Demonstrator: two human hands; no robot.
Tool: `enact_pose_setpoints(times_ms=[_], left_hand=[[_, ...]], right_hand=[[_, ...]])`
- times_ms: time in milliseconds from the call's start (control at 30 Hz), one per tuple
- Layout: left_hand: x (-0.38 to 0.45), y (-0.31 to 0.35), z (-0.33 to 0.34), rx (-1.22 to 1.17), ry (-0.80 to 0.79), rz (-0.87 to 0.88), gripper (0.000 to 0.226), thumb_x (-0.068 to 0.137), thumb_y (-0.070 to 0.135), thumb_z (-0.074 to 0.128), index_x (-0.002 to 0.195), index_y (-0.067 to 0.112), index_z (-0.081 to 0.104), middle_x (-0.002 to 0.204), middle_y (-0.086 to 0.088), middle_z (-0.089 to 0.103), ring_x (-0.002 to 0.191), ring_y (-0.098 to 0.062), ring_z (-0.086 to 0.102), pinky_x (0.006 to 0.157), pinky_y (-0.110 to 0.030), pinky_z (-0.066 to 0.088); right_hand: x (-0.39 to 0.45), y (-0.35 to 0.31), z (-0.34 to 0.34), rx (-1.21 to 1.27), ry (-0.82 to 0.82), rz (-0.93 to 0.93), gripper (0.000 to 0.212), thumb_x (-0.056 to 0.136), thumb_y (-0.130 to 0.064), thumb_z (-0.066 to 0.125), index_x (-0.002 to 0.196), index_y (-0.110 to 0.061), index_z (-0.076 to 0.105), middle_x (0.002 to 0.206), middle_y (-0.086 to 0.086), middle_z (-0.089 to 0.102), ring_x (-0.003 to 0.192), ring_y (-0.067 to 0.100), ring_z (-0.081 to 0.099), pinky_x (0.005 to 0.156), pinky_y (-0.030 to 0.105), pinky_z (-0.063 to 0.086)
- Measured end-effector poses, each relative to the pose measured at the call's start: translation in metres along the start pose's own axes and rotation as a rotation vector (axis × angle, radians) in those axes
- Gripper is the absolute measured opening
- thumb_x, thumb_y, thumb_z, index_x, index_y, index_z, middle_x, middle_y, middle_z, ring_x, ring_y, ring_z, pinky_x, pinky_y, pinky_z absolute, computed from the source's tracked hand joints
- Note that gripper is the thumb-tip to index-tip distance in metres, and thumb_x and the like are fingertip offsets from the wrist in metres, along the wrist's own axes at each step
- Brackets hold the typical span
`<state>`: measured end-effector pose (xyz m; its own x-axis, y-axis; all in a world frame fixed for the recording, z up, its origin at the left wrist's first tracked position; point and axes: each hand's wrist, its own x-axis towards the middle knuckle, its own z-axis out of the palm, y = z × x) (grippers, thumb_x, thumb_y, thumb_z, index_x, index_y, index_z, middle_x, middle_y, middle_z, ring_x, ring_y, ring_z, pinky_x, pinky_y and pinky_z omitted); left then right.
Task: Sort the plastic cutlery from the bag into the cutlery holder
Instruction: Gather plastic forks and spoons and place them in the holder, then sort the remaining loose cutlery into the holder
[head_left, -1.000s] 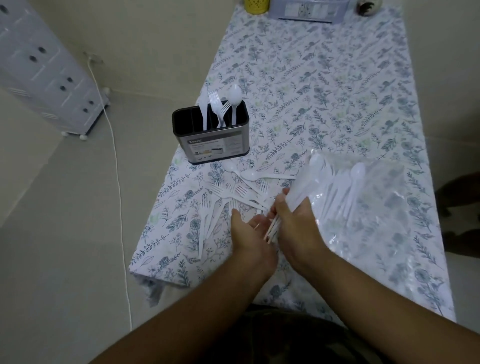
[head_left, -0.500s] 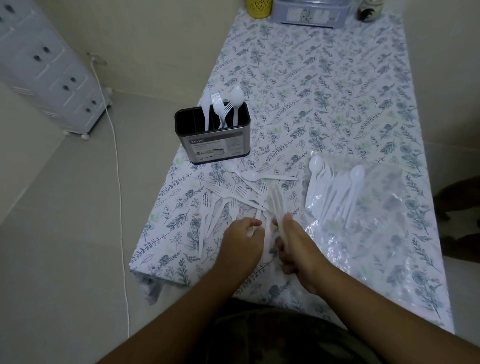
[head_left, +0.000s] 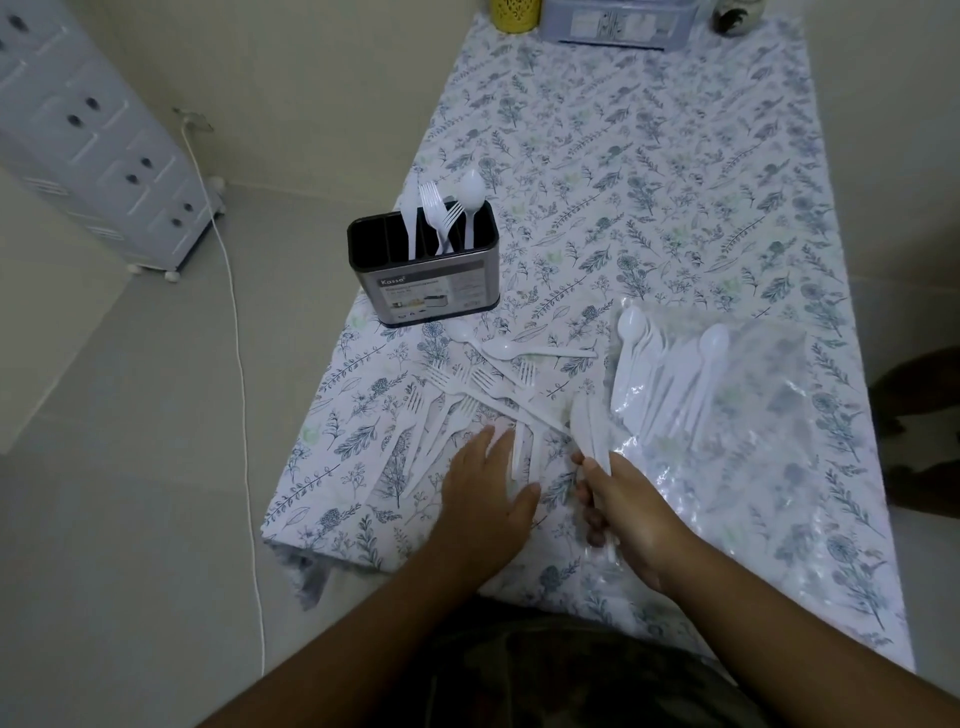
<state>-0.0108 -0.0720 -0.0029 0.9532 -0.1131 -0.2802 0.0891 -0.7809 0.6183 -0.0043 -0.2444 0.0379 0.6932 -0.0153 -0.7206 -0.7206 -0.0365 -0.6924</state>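
Observation:
A steel cutlery holder (head_left: 431, 291) stands at the table's left edge with a knife, forks and a spoon upright in its black slots. In front of it lie several loose white forks (head_left: 457, 395) and spoons (head_left: 519, 351) on the floral cloth. A clear plastic bag (head_left: 737, 410) to the right holds several white spoons (head_left: 670, 384). My right hand (head_left: 623, 514) grips a few white knives (head_left: 589, 426) by their handles, blades pointing away. My left hand (head_left: 488, 488) lies with spread fingers on loose cutlery near the front edge.
The table (head_left: 675, 171) with its floral cloth runs away from me. At its far end stand a yellow cup (head_left: 514, 13), a grey box (head_left: 618, 23) and a dark jar (head_left: 737, 15). A white drawer unit (head_left: 88, 135) and a white cable (head_left: 239, 364) are on the floor at left.
My right hand drew the knives out of the bag, which dropped flat on the table. My left hand moved left and spread over the loose cutlery.

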Motion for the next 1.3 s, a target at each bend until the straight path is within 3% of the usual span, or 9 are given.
enact_pose_setpoints(times_ms=[67, 200, 400, 533, 633, 833, 933, 1067, 1300], left_hand=[[0.000, 0.018, -0.009, -0.259, 0.036, -0.078, 0.045, 0.098, 0.042, 0.053, 0.137, 0.021, 0.056, 0.129, 0.005, 0.058, 0.115, -0.007, 0.053, 0.105, -0.035, 0.045], [-0.001, 0.043, -0.017, -0.638, 0.018, -0.169, 0.033, 0.095, 0.035, 0.063, 0.124, 0.021, 0.069, 0.092, 0.009, 0.075, 0.086, -0.002, 0.070, 0.084, -0.035, 0.060], [0.002, 0.047, -0.027, -0.751, 0.113, -0.185, 0.016, 0.094, 0.026, 0.066, 0.102, 0.022, 0.079, 0.085, 0.004, 0.078, 0.080, -0.012, 0.075, 0.082, -0.041, 0.061], [0.003, 0.041, -0.041, -0.774, 0.116, -0.162, 0.018, 0.096, 0.019, 0.062, 0.094, 0.020, 0.080, 0.084, 0.000, 0.078, 0.083, -0.018, 0.075, 0.084, -0.046, 0.060], [0.010, 0.035, -0.057, -0.759, 0.129, -0.126, 0.018, 0.097, 0.015, 0.062, 0.101, 0.018, 0.079, 0.089, 0.002, 0.078, 0.088, -0.016, 0.075, 0.086, -0.044, 0.060], [0.046, 0.022, -0.121, -0.518, 0.285, 0.090, 0.020, 0.090, 0.031, 0.069, 0.107, 0.027, 0.078, 0.092, 0.011, 0.078, 0.086, -0.007, 0.074, 0.080, -0.041, 0.061], [0.069, 0.027, -0.173, -0.484, 0.378, 0.219, 0.023, 0.090, 0.024, 0.072, 0.112, 0.023, 0.076, 0.099, 0.012, 0.077, 0.092, -0.003, 0.073, 0.083, -0.037, 0.061], [0.106, 0.034, -0.233, -0.416, 0.532, 0.330, 0.024, 0.091, 0.019, 0.072, 0.114, 0.016, 0.075, 0.100, 0.003, 0.078, 0.091, -0.013, 0.074, 0.080, -0.039, 0.060], [0.156, 0.005, -0.247, -0.320, 0.646, 0.342, 0.025, 0.091, 0.019, 0.072, 0.116, 0.016, 0.074, 0.092, 0.001, 0.078, 0.082, -0.023, 0.073, 0.070, -0.037, 0.058]], right_hand=[[-0.003, -0.007, 0.005, 0.016, -0.008, 0.022, 0.035, 0.108, -0.040, 0.035, 0.102, -0.011, 0.054, 0.074, 0.004, 0.048, 0.050, 0.013, 0.037, 0.049, 0.028, 0.032], [-0.007, -0.021, 0.016, -0.096, -0.024, -0.067, 0.042, 0.107, -0.042, 0.030, 0.083, -0.014, 0.050, 0.058, -0.007, 0.046, 0.046, 0.008, 0.036, 0.049, 0.027, 0.031], [-0.010, -0.033, 0.028, -0.148, -0.102, -0.196, 0.031, 0.102, -0.031, 0.038, 0.084, -0.016, 0.059, 0.074, -0.005, 0.058, 0.063, 0.009, 0.051, 0.060, 0.027, 0.043], [-0.010, -0.042, 0.032, -0.123, -0.161, -0.226, 0.032, 0.107, -0.022, 0.043, 0.092, -0.026, 0.071, 0.087, -0.004, 0.074, 0.086, 0.015, 0.071, 0.089, 0.040, 0.056], [0.003, -0.051, 0.033, -0.342, -0.152, -0.335, 0.030, 0.106, -0.023, 0.047, 0.093, -0.003, 0.065, 0.100, 0.012, 0.066, 0.100, 0.031, 0.066, 0.098, 0.052, 0.052], [0.022, -0.122, 0.056, -0.477, -0.176, -0.586, 0.037, 0.099, -0.017, 0.065, 0.071, -0.038, 0.075, 0.081, -0.006, 0.069, 0.079, 0.011, 0.069, 0.086, 0.040, 0.060], [0.031, -0.170, 0.076, -0.410, -0.131, -0.731, 0.015, 0.092, -0.015, 0.074, 0.102, -0.022, 0.082, 0.090, -0.001, 0.080, 0.087, 0.013, 0.076, 0.088, 0.038, 0.062], [0.045, -0.230, 0.107, -0.375, -0.003, -0.923, 0.008, 0.090, -0.019, 0.076, 0.094, -0.021, 0.083, 0.078, -0.004, 0.077, 0.078, 0.014, 0.073, 0.077, 0.037, 0.061], [0.091, -0.251, 0.142, -0.272, 0.020, -0.917, 0.013, 0.092, -0.015, 0.071, 0.099, -0.018, 0.082, 0.085, 0.001, 0.079, 0.086, 0.022, 0.075, 0.083, 0.042, 0.062]])
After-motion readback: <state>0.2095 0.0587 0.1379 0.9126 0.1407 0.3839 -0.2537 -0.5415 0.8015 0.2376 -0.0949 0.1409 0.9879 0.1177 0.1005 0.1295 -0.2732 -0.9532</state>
